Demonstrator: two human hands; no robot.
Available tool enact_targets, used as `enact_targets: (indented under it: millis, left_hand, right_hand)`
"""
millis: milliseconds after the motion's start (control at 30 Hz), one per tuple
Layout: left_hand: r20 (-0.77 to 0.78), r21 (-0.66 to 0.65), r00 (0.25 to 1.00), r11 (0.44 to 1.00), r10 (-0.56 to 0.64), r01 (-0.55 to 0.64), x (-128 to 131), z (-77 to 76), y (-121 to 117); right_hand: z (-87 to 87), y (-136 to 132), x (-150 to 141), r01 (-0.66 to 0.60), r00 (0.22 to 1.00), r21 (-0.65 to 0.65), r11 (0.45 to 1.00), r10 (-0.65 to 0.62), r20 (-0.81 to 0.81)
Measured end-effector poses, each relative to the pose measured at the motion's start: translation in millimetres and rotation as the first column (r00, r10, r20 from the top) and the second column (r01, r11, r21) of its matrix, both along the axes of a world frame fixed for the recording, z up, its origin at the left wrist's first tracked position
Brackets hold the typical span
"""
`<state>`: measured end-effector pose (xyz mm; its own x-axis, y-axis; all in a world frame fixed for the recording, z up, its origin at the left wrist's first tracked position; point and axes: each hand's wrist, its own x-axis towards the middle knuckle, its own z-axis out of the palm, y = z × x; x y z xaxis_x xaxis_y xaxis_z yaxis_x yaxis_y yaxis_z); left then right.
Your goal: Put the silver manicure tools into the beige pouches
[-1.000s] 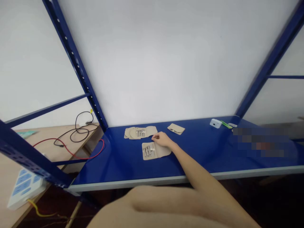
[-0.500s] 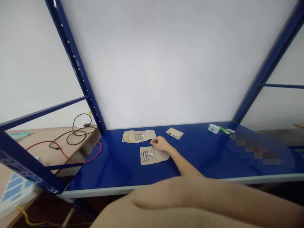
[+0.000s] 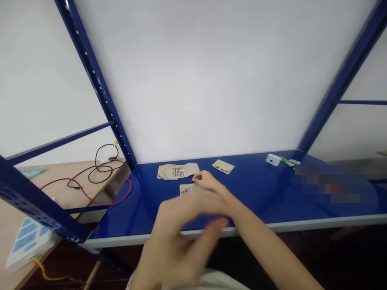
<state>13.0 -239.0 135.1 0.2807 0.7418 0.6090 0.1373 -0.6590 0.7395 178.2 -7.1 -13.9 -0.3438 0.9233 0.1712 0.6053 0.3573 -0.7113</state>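
Observation:
Large and blurred in the foreground, my left hand [image 3: 178,237] curves with its thumb apart from its fingers. I see nothing in it, and it overlaps my right forearm in view. My right hand [image 3: 208,180] is farther off, its fingers curled together by an open beige manicure case [image 3: 186,187] with metal tools in it. Whether those fingers hold anything is hidden. My left hand covers most of that case. Just behind lies another open manicure case [image 3: 177,171], spread on the blue table [image 3: 256,193] over other beige pieces. A folded beige case [image 3: 223,166] rests right of it.
A small white camera-like device [image 3: 273,160] and a green strip [image 3: 286,161] lie at the back right, near a pixelated patch. Blue posts [image 3: 99,88] frame the table. On the wooden bench at left are black and red cables [image 3: 96,167] and a white power strip [image 3: 30,241].
My left arm, which stretched across the foreground to the right, has drawn back left, bringing the left hand into view over the near case. My right hand stays about where it was.

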Motion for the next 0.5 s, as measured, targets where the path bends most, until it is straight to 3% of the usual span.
enact_targets:
  millis: [100,233,367,433,500]
  left_hand:
    - [-0.222,0.004,0.968,0.993,0.116,-0.118,0.5,-27.0,57.2]
    - [-0.394,-0.033,0.87,0.941,0.296,-0.336,-22.1,-88.7,119.3]
    - [-0.41,-0.042,0.849,0.922,0.335,-0.384,-34.8,-136.5,137.6]
    - [-0.397,-0.027,0.848,0.919,0.351,-0.393,-34.0,-146.7,138.7]
    - [-0.374,-0.013,0.845,0.909,0.383,-0.417,-29.2,-146.7,137.5]
  right_hand:
    - [3.7,-2.2,0.3,-0.026,1.0,0.011,1.0,0.026,0.007]
    - [3.7,-0.8,1.5,-0.057,0.998,0.031,0.998,0.056,0.021]
    - [0.4,3.0,3.3,-0.083,0.996,0.035,0.996,0.081,0.033]
    - [-0.8,4.0,3.9,-0.091,0.995,0.029,0.995,0.09,0.033]
    - [-1.4,4.2,4.2,-0.103,0.994,0.022,0.994,0.103,0.033]
